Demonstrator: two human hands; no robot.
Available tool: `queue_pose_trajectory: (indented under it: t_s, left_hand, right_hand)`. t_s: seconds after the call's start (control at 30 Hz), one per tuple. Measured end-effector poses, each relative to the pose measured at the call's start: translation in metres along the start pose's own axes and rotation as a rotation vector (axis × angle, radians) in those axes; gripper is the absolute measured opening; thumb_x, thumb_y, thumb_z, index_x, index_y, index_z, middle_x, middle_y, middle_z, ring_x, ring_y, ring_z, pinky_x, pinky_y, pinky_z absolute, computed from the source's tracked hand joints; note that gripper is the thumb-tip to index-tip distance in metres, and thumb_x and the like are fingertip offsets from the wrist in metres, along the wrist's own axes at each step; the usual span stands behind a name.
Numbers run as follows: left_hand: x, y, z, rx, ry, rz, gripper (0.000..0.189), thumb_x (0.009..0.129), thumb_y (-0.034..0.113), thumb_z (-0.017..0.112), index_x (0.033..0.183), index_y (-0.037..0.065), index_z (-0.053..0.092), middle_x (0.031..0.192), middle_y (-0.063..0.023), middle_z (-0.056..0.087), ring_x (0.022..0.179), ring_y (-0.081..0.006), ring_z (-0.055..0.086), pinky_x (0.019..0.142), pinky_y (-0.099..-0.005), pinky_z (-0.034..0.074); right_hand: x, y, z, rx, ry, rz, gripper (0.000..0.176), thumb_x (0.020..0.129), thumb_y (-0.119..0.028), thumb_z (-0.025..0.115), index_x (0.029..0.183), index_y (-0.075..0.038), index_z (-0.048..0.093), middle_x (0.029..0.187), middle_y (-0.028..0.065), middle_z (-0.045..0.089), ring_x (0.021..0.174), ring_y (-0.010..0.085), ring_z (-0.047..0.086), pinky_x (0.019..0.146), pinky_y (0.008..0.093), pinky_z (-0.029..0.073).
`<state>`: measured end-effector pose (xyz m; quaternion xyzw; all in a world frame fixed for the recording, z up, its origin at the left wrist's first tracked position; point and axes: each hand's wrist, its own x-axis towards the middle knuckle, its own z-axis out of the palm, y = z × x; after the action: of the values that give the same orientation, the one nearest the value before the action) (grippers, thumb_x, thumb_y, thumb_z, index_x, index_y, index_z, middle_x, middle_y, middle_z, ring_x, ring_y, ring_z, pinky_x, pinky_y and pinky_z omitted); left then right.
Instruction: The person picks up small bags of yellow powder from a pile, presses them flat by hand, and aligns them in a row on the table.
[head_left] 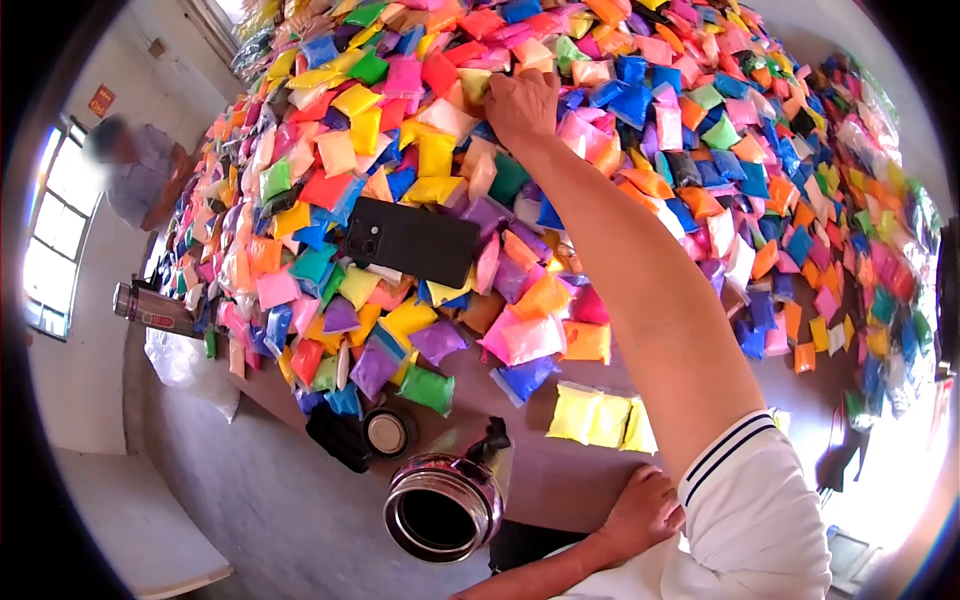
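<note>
A large heap of small coloured packets (pixel 435 155) covers the table. My right hand (pixel 522 103) reaches to the upper part of the heap, its fingers bent down at a pale yellow packet (pixel 474 84); the fingertips are partly hidden. Near the table's front edge lies my left hand (pixel 642 512), its fingers curled, close below a row of yellow packets (pixel 592 415). Whether the left hand holds anything cannot be made out. A black phone (pixel 420 243) rests on the packets, left of my right forearm.
An open metal flask (pixel 440 510) stands at the front edge, with a round lid (pixel 387 432) and a black item (pixel 338 437) beside it. Another bottle (pixel 155 308) is at the left edge. A person (pixel 140 170) is at the far left. Clear bags of packets (pixel 890 250) are at right.
</note>
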<state>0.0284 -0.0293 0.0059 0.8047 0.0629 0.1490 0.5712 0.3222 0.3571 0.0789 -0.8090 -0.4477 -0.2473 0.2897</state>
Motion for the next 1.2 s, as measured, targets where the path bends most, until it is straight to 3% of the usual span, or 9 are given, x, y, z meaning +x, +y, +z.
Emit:
queue_pose_trajectory:
  t_s: [0.2, 0.27, 0.3, 0.4, 0.57, 0.77, 0.83, 1.13, 1.2]
  left_hand:
    - [0.009, 0.007, -0.005, 0.087, 0.056, 0.098, 0.019, 0.083, 0.016, 0.066, 0.071, 0.006, 0.057, 0.072, -0.0087, 0.056, 0.074, -0.0286, 0.057, 0.083, -0.0416, 0.044]
    - [0.008, 0.009, -0.006, 0.114, 0.079, 0.141, 0.021, 0.083, 0.016, 0.067, 0.069, 0.007, 0.055, 0.071, -0.0085, 0.056, 0.071, -0.0291, 0.057, 0.081, -0.0417, 0.044]
    - [0.008, 0.008, -0.005, 0.152, 0.088, 0.133, 0.024, 0.082, 0.015, 0.068, 0.066, 0.009, 0.051, 0.067, -0.0074, 0.053, 0.069, -0.0293, 0.055, 0.079, -0.0429, 0.043]
    - [0.01, 0.012, -0.007, 0.222, 0.085, 0.137, 0.03, 0.08, 0.013, 0.07, 0.062, 0.011, 0.045, 0.06, -0.006, 0.048, 0.063, -0.0295, 0.053, 0.072, -0.0441, 0.042]
    - [0.009, 0.009, -0.003, 0.239, 0.005, 0.186, 0.029, 0.08, 0.012, 0.07, 0.061, 0.01, 0.047, 0.06, -0.0063, 0.049, 0.061, -0.0293, 0.052, 0.071, -0.0444, 0.041]
    - [0.012, 0.011, 0.0, 0.334, 0.125, 0.243, 0.025, 0.085, 0.012, 0.066, 0.064, 0.007, 0.052, 0.063, -0.0071, 0.055, 0.063, -0.0291, 0.055, 0.076, -0.0414, 0.043]
    - [0.011, 0.011, 0.003, 0.354, 0.121, 0.242, 0.024, 0.085, 0.012, 0.066, 0.065, 0.007, 0.054, 0.064, -0.0071, 0.056, 0.063, -0.029, 0.055, 0.076, -0.0413, 0.043]
    - [0.008, 0.01, 0.004, 0.318, 0.125, 0.227, 0.031, 0.093, 0.024, 0.059, 0.068, 0.006, 0.055, 0.064, -0.0054, 0.056, 0.064, -0.0272, 0.055, 0.081, -0.0393, 0.041]
    - [0.006, 0.007, 0.004, 0.312, 0.104, 0.208, 0.032, 0.094, 0.026, 0.057, 0.069, 0.007, 0.055, 0.065, -0.0053, 0.058, 0.065, -0.0263, 0.056, 0.082, -0.0385, 0.041]
  right_hand:
    - [0.0, 0.025, -0.053, 0.207, 0.052, 0.012, 0.021, 0.082, -0.02, 0.057, 0.089, -0.005, 0.071, 0.083, 0.0124, 0.07, 0.083, 0.027, 0.065, 0.076, 0.0396, 0.048]
    - [-0.015, 0.04, -0.087, 0.829, -0.181, 0.233, 0.025, 0.081, -0.025, 0.06, 0.086, -0.003, 0.071, 0.078, 0.0106, 0.069, 0.071, 0.026, 0.064, 0.063, 0.0395, 0.049]
    - [-0.027, 0.05, -0.108, 0.988, -0.265, 0.289, 0.022, 0.087, -0.016, 0.057, 0.094, 0.002, 0.069, 0.086, 0.0058, 0.069, 0.073, 0.0108, 0.062, 0.069, 0.0253, 0.05]
    - [-0.083, 0.076, -0.188, 1.343, -0.323, 0.475, 0.021, 0.091, -0.016, 0.054, 0.098, 0.0, 0.067, 0.088, 0.0071, 0.07, 0.077, 0.0152, 0.068, 0.068, 0.0247, 0.053]
    - [-0.194, 0.132, -0.304, 1.253, -0.193, 0.646, 0.021, 0.094, -0.016, 0.052, 0.102, -0.002, 0.065, 0.088, 0.0069, 0.069, 0.076, 0.0134, 0.066, 0.067, 0.0252, 0.052]
    - [-0.319, 0.195, -0.364, 0.565, -0.214, 0.751, 0.02, 0.088, -0.013, 0.054, 0.093, 0.001, 0.067, 0.073, 0.0093, 0.067, 0.067, 0.0162, 0.064, 0.062, 0.0308, 0.049]
    - [-0.349, 0.21, -0.366, 0.212, -0.277, 0.652, 0.021, 0.09, -0.009, 0.054, 0.104, -0.001, 0.067, 0.078, 0.0084, 0.067, 0.069, 0.0139, 0.067, 0.065, 0.028, 0.052]
    - [-0.387, 0.186, -0.392, 0.494, 0.031, 0.725, 0.021, 0.091, 0.002, 0.052, 0.106, 0.0, 0.067, 0.082, 0.0038, 0.066, 0.075, 0.0117, 0.064, 0.069, 0.025, 0.051]
    - [-0.399, 0.16, -0.398, 0.796, 0.048, 0.754, 0.021, 0.091, 0.005, 0.052, 0.104, 0.0, 0.066, 0.085, 0.0019, 0.066, 0.075, 0.0093, 0.063, 0.069, 0.0229, 0.051]
